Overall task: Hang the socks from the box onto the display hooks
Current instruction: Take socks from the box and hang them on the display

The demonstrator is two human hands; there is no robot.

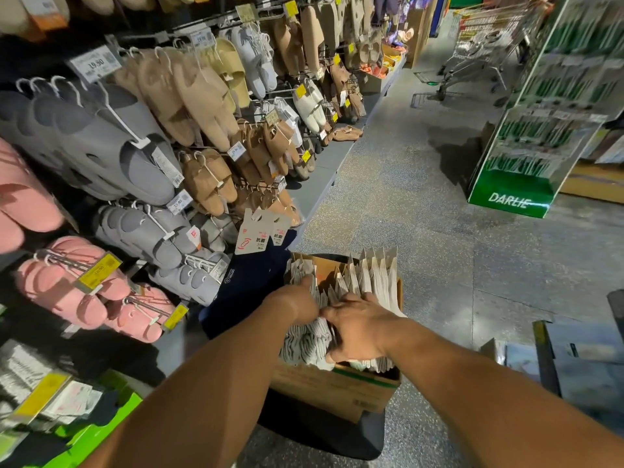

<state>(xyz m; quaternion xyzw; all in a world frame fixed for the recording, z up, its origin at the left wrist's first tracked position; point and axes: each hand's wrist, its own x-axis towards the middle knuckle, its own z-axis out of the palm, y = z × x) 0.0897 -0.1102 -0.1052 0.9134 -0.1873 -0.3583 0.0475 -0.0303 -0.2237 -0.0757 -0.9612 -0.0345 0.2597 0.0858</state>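
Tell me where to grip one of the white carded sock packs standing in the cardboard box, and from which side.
Take a white carded sock pack by its stiff pointed card top, pinching across the flat faces from above. The packs stand upright and tightly filed in the cardboard box, so probably only the tops are free. Both the left hand and right hand are already among them.

**Two bare forearms, nothing worn**

We see only our own two arms, each entering from the lower edge. Behind the fingers of our left hand (297, 304) the wrist and forearm are bare up to the frame's edge: no sleeve, no cuff. Behind the fingers of our right hand (359, 327) it is the same, a bare wrist and long bare forearm. Neither hand wears a glove, and neither wrist carries a watch or band.
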